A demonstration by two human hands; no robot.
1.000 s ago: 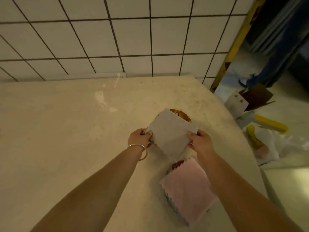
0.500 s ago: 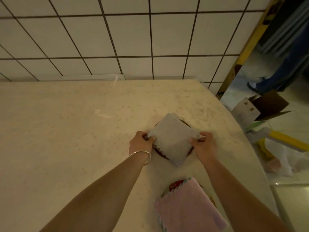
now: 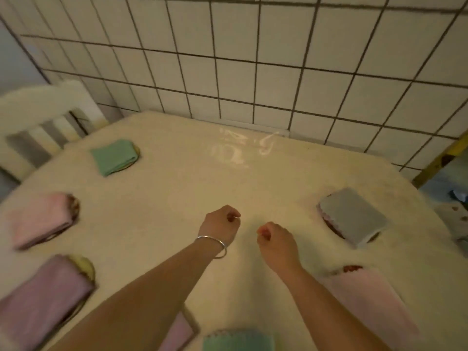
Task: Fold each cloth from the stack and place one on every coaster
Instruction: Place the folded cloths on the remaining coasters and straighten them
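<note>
A folded grey cloth (image 3: 353, 217) lies on a dark coaster (image 3: 329, 225) at the right of the table. Below it a pink cloth (image 3: 367, 300) covers a red coaster (image 3: 350, 268). On the left, a green cloth (image 3: 114, 156), a pink cloth (image 3: 39, 219) and a mauve cloth (image 3: 40, 300) each rest on a coaster. A green cloth (image 3: 238, 340) and a mauve one (image 3: 178, 333) sit at the near edge. My left hand (image 3: 220, 225) and my right hand (image 3: 274, 240) hover over the bare middle of the table, fingers curled, holding nothing.
The cream table (image 3: 192, 188) butts against a white tiled wall (image 3: 253, 59). A white chair back (image 3: 43, 115) stands at the far left corner. The table's right edge drops off near a yellow post (image 3: 440, 160).
Both hands let go of the grey cloth, which stays on its coaster, and drew back to the table's middle. The view swung left, showing more cloth-covered coasters.
</note>
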